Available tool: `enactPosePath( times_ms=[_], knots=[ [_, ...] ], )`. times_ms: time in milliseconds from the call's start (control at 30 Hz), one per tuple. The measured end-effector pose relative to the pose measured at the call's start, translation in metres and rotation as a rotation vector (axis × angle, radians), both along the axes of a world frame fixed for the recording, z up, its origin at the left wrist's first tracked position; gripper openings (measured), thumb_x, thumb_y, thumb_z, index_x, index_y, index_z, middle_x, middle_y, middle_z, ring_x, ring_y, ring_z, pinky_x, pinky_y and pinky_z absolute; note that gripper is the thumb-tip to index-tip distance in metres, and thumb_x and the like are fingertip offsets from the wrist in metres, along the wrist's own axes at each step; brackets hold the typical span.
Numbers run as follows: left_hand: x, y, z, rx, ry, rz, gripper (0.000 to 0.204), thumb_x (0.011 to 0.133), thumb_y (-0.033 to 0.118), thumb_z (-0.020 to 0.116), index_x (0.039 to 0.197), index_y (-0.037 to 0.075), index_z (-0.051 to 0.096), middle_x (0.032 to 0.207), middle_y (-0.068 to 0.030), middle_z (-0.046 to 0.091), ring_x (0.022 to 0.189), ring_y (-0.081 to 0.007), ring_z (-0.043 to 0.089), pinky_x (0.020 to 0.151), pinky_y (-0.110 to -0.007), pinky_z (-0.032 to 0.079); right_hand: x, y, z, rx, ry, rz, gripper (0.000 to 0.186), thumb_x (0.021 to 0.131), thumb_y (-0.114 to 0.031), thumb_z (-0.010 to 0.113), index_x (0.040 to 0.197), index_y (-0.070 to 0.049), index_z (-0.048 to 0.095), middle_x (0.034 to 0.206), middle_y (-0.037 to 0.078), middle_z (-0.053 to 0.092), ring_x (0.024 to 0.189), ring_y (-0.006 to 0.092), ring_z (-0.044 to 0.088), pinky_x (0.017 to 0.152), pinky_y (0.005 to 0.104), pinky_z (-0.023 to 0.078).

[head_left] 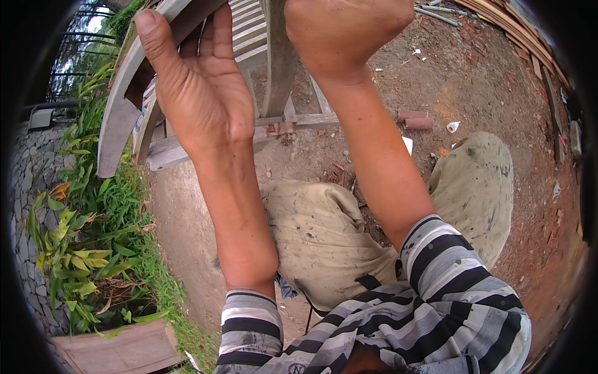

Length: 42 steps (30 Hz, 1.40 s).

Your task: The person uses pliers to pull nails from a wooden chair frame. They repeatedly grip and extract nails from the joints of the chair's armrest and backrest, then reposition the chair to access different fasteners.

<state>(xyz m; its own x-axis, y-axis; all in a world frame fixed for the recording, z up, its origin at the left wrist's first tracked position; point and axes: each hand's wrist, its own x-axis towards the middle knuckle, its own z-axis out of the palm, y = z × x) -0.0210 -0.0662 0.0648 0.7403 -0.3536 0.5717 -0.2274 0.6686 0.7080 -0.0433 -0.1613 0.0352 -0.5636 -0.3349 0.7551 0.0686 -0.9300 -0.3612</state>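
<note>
A weathered grey wooden slatted chair or bench [278, 75] stands in front of me at the top, cut off by the frame edge. My left hand [205, 100] is at its curved armrest [115, 134], palm toward me. The thumb lies over the near side of the wood and the fingers reach up behind it. My right hand [349, 37] is a closed fist at the top edge, right beside the upright. Its fingers face away, so whatever it may hold is hidden.
Green plants [81, 262] and a stone wall [34, 218] line the left side. A wooden board [121, 349] lies at the lower left. Two reddish rolls [416, 120] and a small white bottle [453, 127] rest on the dirt. Long wooden strips [520, 28] lie at the upper right.
</note>
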Motion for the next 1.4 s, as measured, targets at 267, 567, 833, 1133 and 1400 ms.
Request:
enactPosePath(
  times_ms=[267,567,833,1133,1400],
  knots=[
    [-0.001,0.001,0.001,-0.028,0.017,0.001,0.063,0.094,0.039,0.078,0.133,-0.002,0.051,0.132,-0.0190,0.055,0.126,-0.0256,0.056,0.109,-0.034,0.056,-0.008,0.004,-0.002,0.059,0.079,-0.058,0.021,0.080,0.009,0.076,0.096,-0.001,0.068,0.088,0.006,0.060,0.069,0.0129,0.057,0.057,0.0258,0.045],
    [0.003,0.002,-0.004,-0.029,-0.008,-0.056,0.064,0.094,0.040,0.077,0.135,-0.002,0.051,0.133,-0.0187,0.054,0.127,-0.0254,0.055,0.110,-0.034,0.055,0.002,0.004,-0.001,0.036,-0.032,-0.016,0.019,0.081,0.009,0.075,0.094,-0.001,0.067,0.085,0.006,0.060,0.069,0.0143,0.057,0.058,0.0263,0.045],
    [0.002,0.002,0.000,-0.032,0.062,-0.071,0.065,0.095,0.040,0.077,0.137,-0.002,0.050,0.134,-0.0171,0.055,0.129,-0.0241,0.055,0.114,-0.035,0.051,-0.003,-0.001,-0.004,0.010,0.031,0.020,0.019,0.083,0.010,0.074,0.097,0.000,0.067,0.088,0.007,0.061,0.072,0.0143,0.059,0.060,0.0264,0.048],
    [0.002,0.002,0.002,-0.023,0.085,-0.086,0.062,0.096,0.039,0.076,0.135,-0.002,0.053,0.133,-0.0173,0.057,0.126,-0.0230,0.058,0.111,-0.035,0.053,-0.007,0.003,-0.004,0.114,0.040,0.100,0.020,0.082,0.011,0.073,0.098,0.001,0.067,0.089,0.009,0.062,0.074,0.0161,0.062,0.061,0.0282,0.050],
    [0.001,0.001,0.001,-0.033,0.085,-0.058,0.061,0.096,0.039,0.076,0.135,-0.002,0.053,0.133,-0.0174,0.058,0.125,-0.0235,0.058,0.112,-0.035,0.052,-0.007,0.013,0.004,0.150,0.044,0.037,0.020,0.081,0.010,0.075,0.096,0.001,0.065,0.088,0.008,0.060,0.072,0.0168,0.060,0.061,0.0277,0.049]
  ],
)
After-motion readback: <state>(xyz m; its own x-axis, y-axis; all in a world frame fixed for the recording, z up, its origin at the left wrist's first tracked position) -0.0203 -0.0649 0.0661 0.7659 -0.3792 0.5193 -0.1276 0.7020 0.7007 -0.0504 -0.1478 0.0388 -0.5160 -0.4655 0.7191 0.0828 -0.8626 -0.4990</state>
